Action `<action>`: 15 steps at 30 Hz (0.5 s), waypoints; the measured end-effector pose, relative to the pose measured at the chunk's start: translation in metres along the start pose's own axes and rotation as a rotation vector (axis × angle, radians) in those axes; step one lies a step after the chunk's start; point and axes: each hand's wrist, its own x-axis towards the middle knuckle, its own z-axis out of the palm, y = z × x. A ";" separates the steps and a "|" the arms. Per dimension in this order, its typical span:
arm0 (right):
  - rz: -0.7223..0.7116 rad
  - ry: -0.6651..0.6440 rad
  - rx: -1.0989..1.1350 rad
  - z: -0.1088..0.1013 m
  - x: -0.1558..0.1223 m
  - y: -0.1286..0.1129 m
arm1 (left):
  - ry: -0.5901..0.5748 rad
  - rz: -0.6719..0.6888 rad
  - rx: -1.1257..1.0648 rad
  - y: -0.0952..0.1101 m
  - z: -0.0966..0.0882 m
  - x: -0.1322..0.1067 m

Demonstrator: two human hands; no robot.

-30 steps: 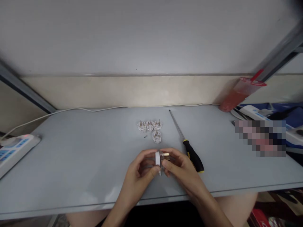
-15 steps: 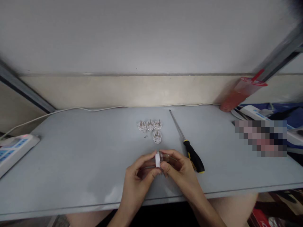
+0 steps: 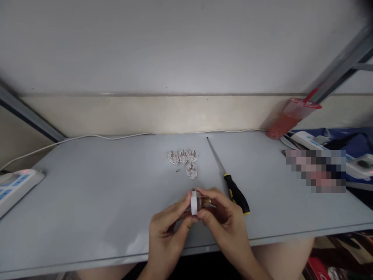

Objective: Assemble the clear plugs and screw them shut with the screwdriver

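Observation:
Both my hands hold a clear plastic plug body with a white band [image 3: 196, 203] low in the middle of the view, with metal parts showing inside it. My left hand [image 3: 167, 233] grips its left side, and my right hand [image 3: 224, 221] grips its right side. Beyond them, several clear plug pieces with metal pins [image 3: 183, 156] stand grouped on the grey table [image 3: 96, 202]. A tiny metal screw [image 3: 178, 170] lies beside them. A black-and-yellow screwdriver [image 3: 234, 189] lies just right of my right hand, not touched.
A white cable [image 3: 145, 133] runs along the table's back edge. A white power strip [image 3: 17, 188] sits at the left edge, and another [image 3: 317, 142] lies at the right, by a red drink cup [image 3: 287, 120]. A pixelated patch [image 3: 316, 171] hides part of the right side.
My hands have shifted slightly and turned the plug body a little between them. The view has moved slightly, while the pieces on the table and the screwdriver stay in place.

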 end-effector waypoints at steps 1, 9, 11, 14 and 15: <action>-0.014 0.002 -0.004 0.000 0.000 0.000 | 0.004 0.002 -0.005 -0.001 0.000 0.000; 0.048 0.013 -0.223 -0.009 0.011 0.005 | -0.120 -0.101 0.020 -0.002 0.008 0.000; 0.086 0.008 -0.410 -0.014 0.020 0.005 | -0.265 -0.113 0.118 0.001 0.003 0.010; 0.097 0.018 -0.698 -0.015 0.031 0.006 | -0.337 -0.100 0.364 0.014 -0.011 0.039; 0.100 0.011 -0.765 -0.012 0.033 0.007 | -0.311 -0.085 0.485 0.020 -0.015 0.052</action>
